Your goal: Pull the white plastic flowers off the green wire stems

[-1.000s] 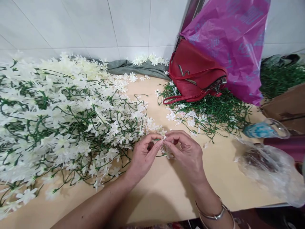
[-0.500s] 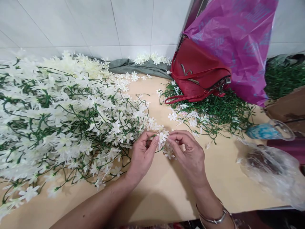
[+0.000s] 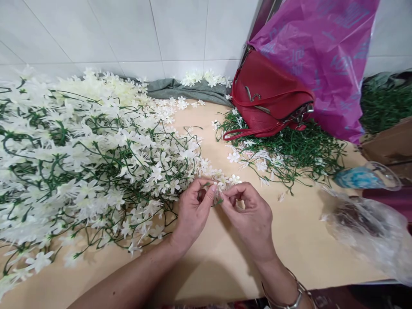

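Pinching a flower sprig (image 3: 221, 192) between left hand (image 3: 193, 212) and right hand (image 3: 252, 214), flowered heap (image 3: 96, 150) seemingly done, bare green stems (image 3: 302, 150) remaining.

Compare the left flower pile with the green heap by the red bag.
The left pile is thick with white blossoms; the green heap is mostly bare stems with few blooms. The left pile spreads far wider; the green heap sits partly under the red bag. Both have thin green stems.
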### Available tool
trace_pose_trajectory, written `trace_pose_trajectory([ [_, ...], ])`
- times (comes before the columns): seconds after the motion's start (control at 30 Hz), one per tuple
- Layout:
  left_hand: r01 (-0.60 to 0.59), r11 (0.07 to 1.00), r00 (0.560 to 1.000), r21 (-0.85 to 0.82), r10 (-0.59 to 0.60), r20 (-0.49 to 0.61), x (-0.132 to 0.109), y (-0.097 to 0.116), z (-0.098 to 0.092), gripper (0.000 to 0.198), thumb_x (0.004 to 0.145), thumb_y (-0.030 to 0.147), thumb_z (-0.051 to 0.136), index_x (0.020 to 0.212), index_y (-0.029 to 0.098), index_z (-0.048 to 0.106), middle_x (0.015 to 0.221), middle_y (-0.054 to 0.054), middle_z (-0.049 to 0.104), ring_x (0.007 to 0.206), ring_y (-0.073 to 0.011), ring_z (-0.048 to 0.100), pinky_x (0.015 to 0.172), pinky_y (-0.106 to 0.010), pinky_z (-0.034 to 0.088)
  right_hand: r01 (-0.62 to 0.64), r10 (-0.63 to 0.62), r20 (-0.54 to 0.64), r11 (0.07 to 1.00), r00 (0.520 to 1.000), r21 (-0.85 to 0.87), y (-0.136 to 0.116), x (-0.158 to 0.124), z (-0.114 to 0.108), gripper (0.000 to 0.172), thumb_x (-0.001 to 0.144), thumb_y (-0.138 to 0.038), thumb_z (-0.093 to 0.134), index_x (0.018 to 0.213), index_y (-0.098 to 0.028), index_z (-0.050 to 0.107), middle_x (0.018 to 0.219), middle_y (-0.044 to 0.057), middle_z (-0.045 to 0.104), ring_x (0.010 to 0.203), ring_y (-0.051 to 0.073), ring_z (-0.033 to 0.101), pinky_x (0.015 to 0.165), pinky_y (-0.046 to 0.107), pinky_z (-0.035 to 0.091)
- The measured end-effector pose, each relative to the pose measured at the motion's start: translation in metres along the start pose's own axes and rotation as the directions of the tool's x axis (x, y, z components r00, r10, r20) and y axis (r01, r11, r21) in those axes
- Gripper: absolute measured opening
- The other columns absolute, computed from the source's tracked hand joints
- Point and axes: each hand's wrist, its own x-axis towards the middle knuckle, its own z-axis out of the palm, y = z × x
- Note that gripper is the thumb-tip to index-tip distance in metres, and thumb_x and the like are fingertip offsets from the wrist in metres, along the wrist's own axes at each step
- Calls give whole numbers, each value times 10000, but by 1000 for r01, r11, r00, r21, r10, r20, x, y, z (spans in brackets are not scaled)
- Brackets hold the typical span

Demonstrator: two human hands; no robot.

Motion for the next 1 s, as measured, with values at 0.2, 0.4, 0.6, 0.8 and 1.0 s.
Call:
trace_pose_trajectory([
  [0.2,-5,1000,997,-13,6,72,0,2,0,121,991,285,642,967,178,691,963,-26,695,819,-123,625,754,-223,491,-148,148,5,988,989,45,2,2,1,162,872,-264,719,797,-220,582,687,-37,591,597,118,519,567,254,442],
  [0.4,-6,1000,996,-5,6,90,1,1,-1,108,975,279,664,980,186,720,1007,-42,738,910,-153,661,813,-253,501,-170,176,-52,980,983,104,1,2,4,162,842,-235,735,833,-224,573,691,-44,589,584,112,512,564,248,442],
  [0.6,29,1000,992,-10,-27,120,2,5,-3,134,963,301,673,982,183,734,919,-28,737,766,-132,603,724,-246,472,-200,189,78,968,979,154,7,5,-2,164,903,-252,698,1064,-222,698,795,-10,656,671,138,593,630,270,491],
  [0.8,95,995,990,-16,-92,107,0,5,-3,208,997,381,624,1075,196,678,820,7,636,599,-96,416,560,-216,349,-100,102,-9,989,995,106,5,8,-9,78,928,-243,681,854,-228,701,818,-3,632,711,146,589,664,272,488],
  [1.0,117,992,988,-37,-112,108,-1,11,-3,231,1040,428,522,1057,212,603,872,-5,583,662,-116,441,543,-198,364,-124,131,-21,969,991,213,7,11,-11,70,904,-275,699,866,-221,677,1027,55,696,952,189,651,842,306,519],
])
